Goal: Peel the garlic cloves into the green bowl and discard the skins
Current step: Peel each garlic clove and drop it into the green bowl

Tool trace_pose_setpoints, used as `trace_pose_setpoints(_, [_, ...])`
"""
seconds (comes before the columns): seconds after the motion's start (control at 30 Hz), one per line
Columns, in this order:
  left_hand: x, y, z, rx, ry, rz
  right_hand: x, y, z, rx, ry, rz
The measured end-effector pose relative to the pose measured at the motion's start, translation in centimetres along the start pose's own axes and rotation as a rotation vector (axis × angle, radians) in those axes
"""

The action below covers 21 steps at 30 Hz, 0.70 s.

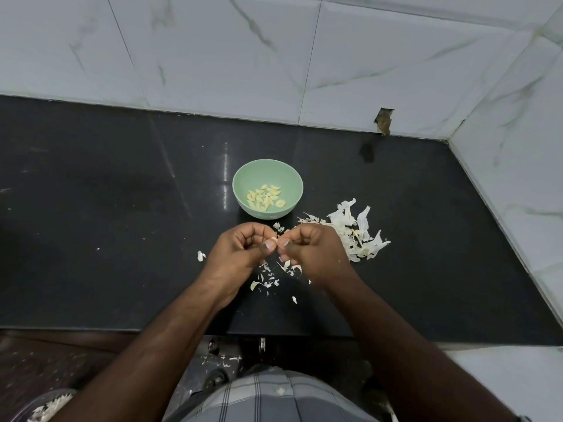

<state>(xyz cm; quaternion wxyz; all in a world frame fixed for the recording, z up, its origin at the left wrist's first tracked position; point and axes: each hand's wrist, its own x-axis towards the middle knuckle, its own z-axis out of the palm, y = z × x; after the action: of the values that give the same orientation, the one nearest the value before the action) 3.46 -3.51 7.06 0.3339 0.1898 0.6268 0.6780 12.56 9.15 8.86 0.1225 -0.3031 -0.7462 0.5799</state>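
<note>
A small garlic clove (274, 240) is pinched between the fingertips of my left hand (240, 251) and my right hand (313, 254), just above the black counter. Both hands have their fingers curled around it, and most of the clove is hidden. Just beyond the hands stands the green bowl (240, 181), holding several peeled cloves (265, 197). A big heap of white garlic skins (356, 233) lies to the right of my right hand. Smaller skin flakes (268, 277) are scattered under and between my hands.
The black counter (122, 208) ends at white marble-look wall tiles behind and on the right. A lone skin flake (200, 255) lies left of my left hand. On the floor at lower left sits a container with skins (45, 406). More flakes lie on the floor below the counter edge.
</note>
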Motion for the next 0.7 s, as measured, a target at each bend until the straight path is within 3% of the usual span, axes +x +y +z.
trace_pose_setpoints(0.07, [0.0,0.1,0.0,0.111,0.003,0.082,0.0,-0.2,-0.2,0.178,-0.037,0.143])
trace_pose_setpoints(0.17, [0.1,-0.2,0.4,0.262,0.074,0.142,0.1,0.1,0.1,0.183,0.032,0.198])
trace_pose_setpoints(0.37, [0.4,-0.4,0.4,0.261,0.127,0.027,-0.3,0.9,0.8,-0.275,0.213,-0.192])
trace_pose_setpoints(0.53, [0.3,-0.3,0.2,-0.121,-0.026,-0.196,-0.6,1.8,1.1,-0.445,0.249,-0.542])
trace_pose_setpoints(0.6, [0.2,-0.2,0.4,-0.142,0.001,-0.179,-0.4,1.7,1.1,-0.414,0.212,-0.444])
trace_pose_setpoints(0.7, [0.2,-1.0,0.3,0.196,0.13,0.045,0.2,1.4,1.0,-0.216,0.127,-0.093])
